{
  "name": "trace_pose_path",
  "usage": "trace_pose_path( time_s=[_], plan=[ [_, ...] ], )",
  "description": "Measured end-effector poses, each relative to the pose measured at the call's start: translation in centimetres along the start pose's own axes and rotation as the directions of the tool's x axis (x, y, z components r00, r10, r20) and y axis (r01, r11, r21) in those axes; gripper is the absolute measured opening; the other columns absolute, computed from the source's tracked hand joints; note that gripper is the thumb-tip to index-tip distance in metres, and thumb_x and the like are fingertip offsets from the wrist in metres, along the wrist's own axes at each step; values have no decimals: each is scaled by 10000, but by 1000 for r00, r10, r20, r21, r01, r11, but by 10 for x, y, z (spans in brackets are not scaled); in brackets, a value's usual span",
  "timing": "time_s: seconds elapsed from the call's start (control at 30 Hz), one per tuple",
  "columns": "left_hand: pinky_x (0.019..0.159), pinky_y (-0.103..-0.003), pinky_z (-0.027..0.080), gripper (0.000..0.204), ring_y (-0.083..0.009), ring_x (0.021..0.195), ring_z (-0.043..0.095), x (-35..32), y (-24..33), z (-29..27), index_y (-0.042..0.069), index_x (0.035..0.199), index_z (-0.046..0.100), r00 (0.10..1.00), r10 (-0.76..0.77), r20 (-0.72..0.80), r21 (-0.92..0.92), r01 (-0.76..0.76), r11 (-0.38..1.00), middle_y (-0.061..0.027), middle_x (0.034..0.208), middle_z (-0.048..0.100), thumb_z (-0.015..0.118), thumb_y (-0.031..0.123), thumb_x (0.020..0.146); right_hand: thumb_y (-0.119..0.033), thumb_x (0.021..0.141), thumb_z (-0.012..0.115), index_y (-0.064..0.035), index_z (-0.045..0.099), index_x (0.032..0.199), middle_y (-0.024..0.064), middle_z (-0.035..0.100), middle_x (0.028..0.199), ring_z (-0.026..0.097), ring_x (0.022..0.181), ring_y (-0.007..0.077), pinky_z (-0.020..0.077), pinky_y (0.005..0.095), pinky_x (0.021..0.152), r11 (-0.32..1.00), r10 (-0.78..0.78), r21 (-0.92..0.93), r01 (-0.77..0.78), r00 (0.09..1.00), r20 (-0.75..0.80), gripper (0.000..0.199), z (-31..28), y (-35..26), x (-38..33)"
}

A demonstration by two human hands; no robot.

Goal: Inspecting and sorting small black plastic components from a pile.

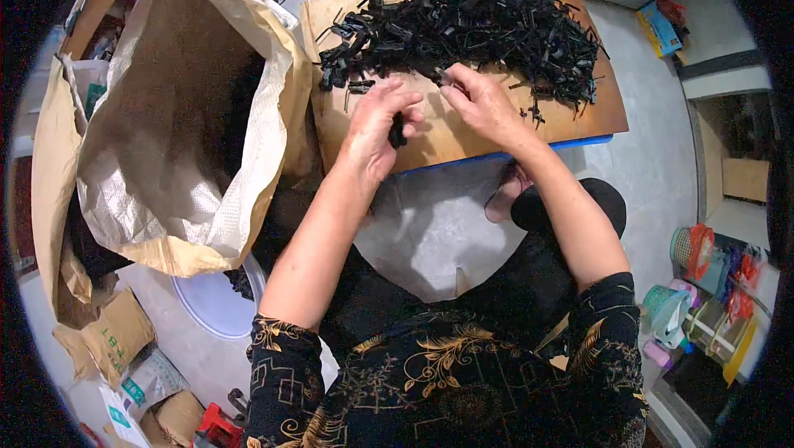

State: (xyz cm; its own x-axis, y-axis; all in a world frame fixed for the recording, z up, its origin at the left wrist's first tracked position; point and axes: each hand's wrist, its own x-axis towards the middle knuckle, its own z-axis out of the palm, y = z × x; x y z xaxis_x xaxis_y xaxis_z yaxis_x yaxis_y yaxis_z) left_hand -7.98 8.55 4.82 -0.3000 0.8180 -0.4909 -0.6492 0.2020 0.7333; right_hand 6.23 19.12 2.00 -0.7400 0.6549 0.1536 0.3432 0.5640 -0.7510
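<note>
A heap of small black plastic pieces (471, 30), many with thin sprue-like sticks, lies on a wooden board (430, 135). My left hand (380, 124) is over the board's near edge, its fingers curled round a black plastic piece, part of which shows below the palm. At the near side of the heap, my right hand (484, 105) pinches with thumb and forefinger at a small black plastic piece; the fingers partly hide it. The two hands are close together but apart. A few loose pieces lie near my left fingertips.
To the left stands a large open paper sack (174, 245) with a white woven lining. Below it is a pale round tub (217, 311) with black bits inside. Brown packages (120, 336) lie at lower left. Baskets and bags (670, 311) are at the right.
</note>
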Motion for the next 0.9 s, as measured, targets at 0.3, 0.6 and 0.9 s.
trace_pose_path(
  time_s=[0.3, 0.6, 0.9],
  plan=[
    [402, -169, 390, 386, -153, 693, 635, -7, -2, 15, 19, 1110, 476, 965, 122, 230, -122, -96, 988, -61, 927, 589, 655, 176, 806, 2, 834, 466, -18, 519, 987, 82, 530, 756, 529, 684, 170, 434, 286, 625, 964, -54, 255, 81, 992, -113, 163, 1, -25, -20],
    [396, -169, 397, 462, -136, 639, 630, -8, -9, 20, 20, 1181, 442, 968, 210, 137, -18, -209, 978, -92, 890, 624, 662, 125, 788, -41, 867, 469, 8, 514, 1061, 122, 612, 900, 612, 816, 198, 480, 302, 702, 967, -110, 220, 131, 988, -103, 205, -6, -29, -33],
    [419, -161, 386, 373, -83, 632, 605, -15, -10, 27, 62, 1164, 510, 932, 306, 193, 287, -352, 891, -42, 810, 644, 606, 74, 804, -311, 952, 371, -47, 442, 1172, -39, 420, 632, 370, 529, 36, 312, 180, 470, 776, 163, 608, -167, 985, 62, 351, -13, -41, -35]
  ],
)
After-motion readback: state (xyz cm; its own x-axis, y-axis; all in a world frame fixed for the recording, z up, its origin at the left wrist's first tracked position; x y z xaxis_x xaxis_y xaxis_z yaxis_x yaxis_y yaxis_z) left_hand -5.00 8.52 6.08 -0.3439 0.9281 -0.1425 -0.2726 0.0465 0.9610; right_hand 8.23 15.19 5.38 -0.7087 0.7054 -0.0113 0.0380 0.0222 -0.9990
